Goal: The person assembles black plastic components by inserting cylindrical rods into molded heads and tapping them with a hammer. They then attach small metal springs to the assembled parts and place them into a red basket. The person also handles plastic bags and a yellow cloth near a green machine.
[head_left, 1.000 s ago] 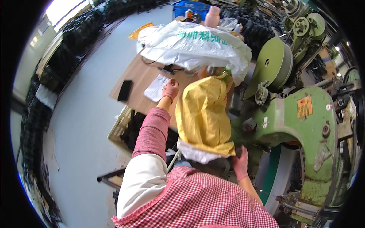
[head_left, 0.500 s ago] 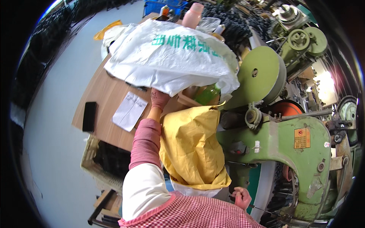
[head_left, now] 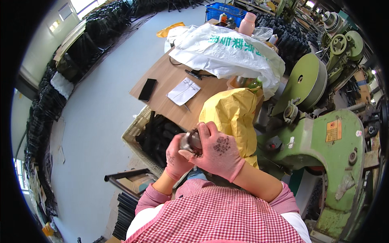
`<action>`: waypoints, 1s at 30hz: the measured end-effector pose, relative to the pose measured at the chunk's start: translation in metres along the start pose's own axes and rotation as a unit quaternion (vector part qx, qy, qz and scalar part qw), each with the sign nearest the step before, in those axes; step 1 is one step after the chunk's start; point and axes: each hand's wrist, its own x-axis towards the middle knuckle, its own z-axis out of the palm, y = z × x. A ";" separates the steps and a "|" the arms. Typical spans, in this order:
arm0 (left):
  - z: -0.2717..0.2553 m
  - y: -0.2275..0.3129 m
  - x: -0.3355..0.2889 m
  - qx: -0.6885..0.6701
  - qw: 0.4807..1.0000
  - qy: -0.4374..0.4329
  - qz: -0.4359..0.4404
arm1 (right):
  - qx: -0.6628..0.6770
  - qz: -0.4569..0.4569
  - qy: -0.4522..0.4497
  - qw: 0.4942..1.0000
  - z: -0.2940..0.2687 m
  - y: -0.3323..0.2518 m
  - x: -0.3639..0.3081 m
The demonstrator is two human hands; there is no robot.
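Note:
In front of my body, both hands are closed around a small round object [head_left: 194, 142], brownish and dark with a shiny metallic-looking side. Its kind is unclear, as fingers cover much of it. My left hand [head_left: 176, 158], in a pink glove, grips it from the left. My right hand [head_left: 222, 150], gloved in pink with dark dots on the back, wraps its other side. Just beyond my right hand stands a yellow sack [head_left: 227, 107]. Below and left of the hands is a cream plastic crate [head_left: 135, 131] holding black pieces [head_left: 162, 135].
A wooden table [head_left: 158, 99] bears a black phone [head_left: 147, 89], a paper [head_left: 183, 91], pens [head_left: 193, 75] and a large white sack [head_left: 227, 52]. A pink bottle [head_left: 247, 24] stands behind. The green machine [head_left: 312, 137] is at right, a dark metal frame [head_left: 125, 175] at lower left.
My left hand has come back from under the white sack's edge on the table. My right hand has moved up from beside the machine. Both now hold the round object; the view has shifted.

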 end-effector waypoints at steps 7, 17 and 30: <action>-0.013 0.061 -0.060 0.119 0.978 -0.082 0.148 | 0.041 -0.069 0.029 0.996 -0.024 -0.026 -0.053; 0.017 0.010 -0.083 -0.122 0.928 -0.349 0.048 | 0.076 -0.216 -0.035 0.973 -0.062 0.021 -0.112; 0.072 0.021 -0.060 -0.287 0.900 -0.321 -0.066 | -0.019 -0.014 -0.013 1.000 -0.075 0.041 -0.152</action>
